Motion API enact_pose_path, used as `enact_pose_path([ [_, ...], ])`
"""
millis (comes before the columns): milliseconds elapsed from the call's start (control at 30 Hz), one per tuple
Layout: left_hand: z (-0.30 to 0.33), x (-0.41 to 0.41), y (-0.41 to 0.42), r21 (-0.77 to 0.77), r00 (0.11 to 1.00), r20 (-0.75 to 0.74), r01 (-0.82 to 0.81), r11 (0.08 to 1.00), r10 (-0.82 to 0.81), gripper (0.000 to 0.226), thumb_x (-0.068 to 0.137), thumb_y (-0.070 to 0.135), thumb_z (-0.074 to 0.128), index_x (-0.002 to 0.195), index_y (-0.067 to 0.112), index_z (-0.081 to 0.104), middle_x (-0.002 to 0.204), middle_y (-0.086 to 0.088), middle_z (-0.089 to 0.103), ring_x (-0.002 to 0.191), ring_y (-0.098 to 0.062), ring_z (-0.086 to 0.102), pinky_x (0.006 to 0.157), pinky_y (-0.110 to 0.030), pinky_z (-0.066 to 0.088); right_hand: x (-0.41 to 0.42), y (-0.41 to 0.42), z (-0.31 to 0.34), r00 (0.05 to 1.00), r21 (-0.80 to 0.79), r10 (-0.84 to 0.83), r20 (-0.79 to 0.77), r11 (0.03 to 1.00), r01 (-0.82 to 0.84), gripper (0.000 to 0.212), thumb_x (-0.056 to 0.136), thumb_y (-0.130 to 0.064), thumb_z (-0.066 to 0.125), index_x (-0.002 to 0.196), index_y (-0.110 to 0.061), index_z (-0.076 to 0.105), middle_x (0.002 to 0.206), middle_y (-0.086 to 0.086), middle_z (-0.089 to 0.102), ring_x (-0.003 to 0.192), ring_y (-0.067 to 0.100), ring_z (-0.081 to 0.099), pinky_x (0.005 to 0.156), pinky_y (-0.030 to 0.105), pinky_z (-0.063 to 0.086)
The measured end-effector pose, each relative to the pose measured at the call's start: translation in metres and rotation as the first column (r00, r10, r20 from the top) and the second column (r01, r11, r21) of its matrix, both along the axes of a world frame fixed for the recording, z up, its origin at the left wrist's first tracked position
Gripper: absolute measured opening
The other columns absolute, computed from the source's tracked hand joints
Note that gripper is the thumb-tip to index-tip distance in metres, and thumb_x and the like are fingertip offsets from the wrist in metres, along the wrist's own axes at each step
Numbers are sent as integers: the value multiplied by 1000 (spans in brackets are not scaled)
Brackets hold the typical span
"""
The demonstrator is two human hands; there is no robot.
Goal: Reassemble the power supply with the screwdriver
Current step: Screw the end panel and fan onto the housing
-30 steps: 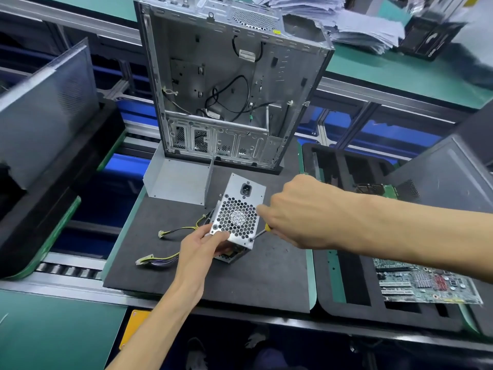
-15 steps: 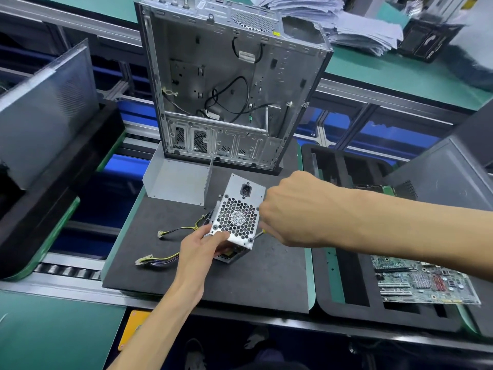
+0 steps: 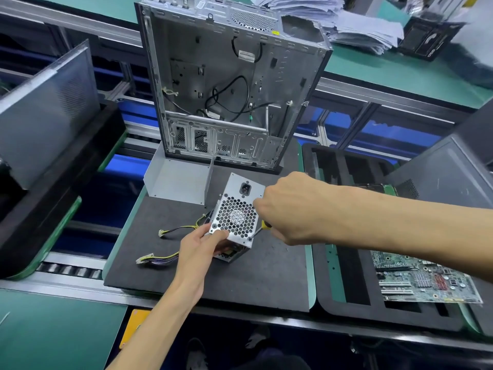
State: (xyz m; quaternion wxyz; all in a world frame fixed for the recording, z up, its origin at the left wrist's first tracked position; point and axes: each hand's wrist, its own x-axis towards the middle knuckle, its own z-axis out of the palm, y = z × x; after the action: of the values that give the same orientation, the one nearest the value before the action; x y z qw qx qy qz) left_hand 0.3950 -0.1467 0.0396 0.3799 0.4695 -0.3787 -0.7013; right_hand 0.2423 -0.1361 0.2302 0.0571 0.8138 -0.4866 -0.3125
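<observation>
Your power supply point(image 3: 236, 209) sits tilted on the black mat point(image 3: 266, 276), roughly mid-mat, nearer its back edge than the front, w/ the fan grille facing up toward you. It's a stiff sheet-metal box, prob. fairly heavy for its size, w/ slick sides and sharp folded edges, so take it by the corners and flat walls, not by the grille holes or the wires point(image 3: 162, 259) trailing off toward the mat's left edge.

Your left hand point(image 3: 198, 247) is clamped on the box's near-left bottom corner, thumb over the grille face, fingers wrapped underneath. Good brace; it should stop the box skating under tool pressure.

Your right hand point(image 3: 289, 209) is closed round the screwdriver point(image 3: 260, 229); only the yellow collar and shaft show below the fist. The tip looks seated at the screw in the near-right corner of the grille face, though the view's too small to confirm it's in the head.

The computer case point(image 3: 232, 84) stands upright at the mat's back edge.
</observation>
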Motion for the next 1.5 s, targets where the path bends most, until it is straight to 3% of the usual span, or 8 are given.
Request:
enact_pose_path([
  [233, 0, -1, 0, -6, 1000, 23, 12, 1000, -12, 26, 78, 23, 70, 99, 8, 76, 101, -11, 78, 98, -30, 73, 106, -53, 50, 0, -3, -2, 985, 138, -171, -20, 975, 172, 37, 103, -26, 46, 69, -16, 34, 70, 0, 34, 59, 22, 40, 62, 32, 37],
  [367, -1, 0, -1, -7, 1000, 30, 7, 1000, -7, 14, 90, 12, 67, 99, 8, 76, 99, -11, 78, 93, -26, 74, 104, -51, 51, 2, -1, 0, 988, 98, -152, 12, 984, 150, 21, 96, -21, 54, 88, -11, 37, 69, 0, 33, 54, 16, 32, 48, 30, 23],
  [667, -3, 0, -1, -2, 999, 37, 3, 1000, -3, 15, 92, 10, 65, 100, 9, 77, 102, -10, 78, 96, -28, 74, 105, -51, 51, -2, -6, -6, 976, 89, -214, 48, 974, 209, 34, 103, -29, 44, 72, -16, 38, 69, -1, 36, 60, 22, 39, 65, 32, 38],
  [833, -2, -1, -1, -5, 999, 41, 15, 1000, -15, 16, 92, 11, 65, 103, 9, 76, 103, -9, 79, 98, -27, 74, 104, -50, 52, -3, -4, -6, 976, 68, -204, 80, 978, 198, 22, 96, -30, 55, 92, -13, 42, 70, -1, 35, 54, 16, 34, 48, 29, 23],
  [1033, -1, 0, -1, 3, 1000, 24, 2, 1000, -2, 14, 91, 10, 66, 98, 11, 78, 101, -9, 79, 93, -23, 75, 102, -47, 53, -4, -7, -16, 978, 31, -204, 52, 979, 202, 36, 105, -25, 42, 71, -12, 37, 68, 1, 35, 54, 22, 35, 54, 30, 30],
  [1133, -2, 0, -1, 4, 1000, 20, 3, 1000, -3, 14, 91, 10, 66, 99, 12, 78, 102, -8, 79, 94, -22, 75, 102, -45, 53, -4, -5, -13, 967, 91, -248, 65, 966, 241, 37, 103, -41, 48, 80, -13, 41, 71, 0, 37, 55, 20, 34, 59, 32, 34],
  [1267, -1, 0, -1, -3, 1000, 24, 10, 1000, -10, 13, 91, 9, 66, 93, 13, 78, 98, -8, 79, 90, -20, 75, 101, -45, 54, 1, -6, -10, 974, 108, -220, 53, 971, 214, 19, 96, -21, 56, 80, -12, 49, 71, 1, 41, 54, 17, 38, 48, 28, 27],
  [1500, 0, 0, 0, -7, 1000, 27, 12, 1000, -12, 13, 91, 9, 66, 97, 12, 77, 98, -7, 79, 90, -20, 74, 100, -45, 54, 0, -6, -11, 964, 168, -264, 0, 951, 261, 27, 103, -40, 50, 94, -14, 48, 85, 3, 50, 74, 27, 48, 65, 32, 40],
])
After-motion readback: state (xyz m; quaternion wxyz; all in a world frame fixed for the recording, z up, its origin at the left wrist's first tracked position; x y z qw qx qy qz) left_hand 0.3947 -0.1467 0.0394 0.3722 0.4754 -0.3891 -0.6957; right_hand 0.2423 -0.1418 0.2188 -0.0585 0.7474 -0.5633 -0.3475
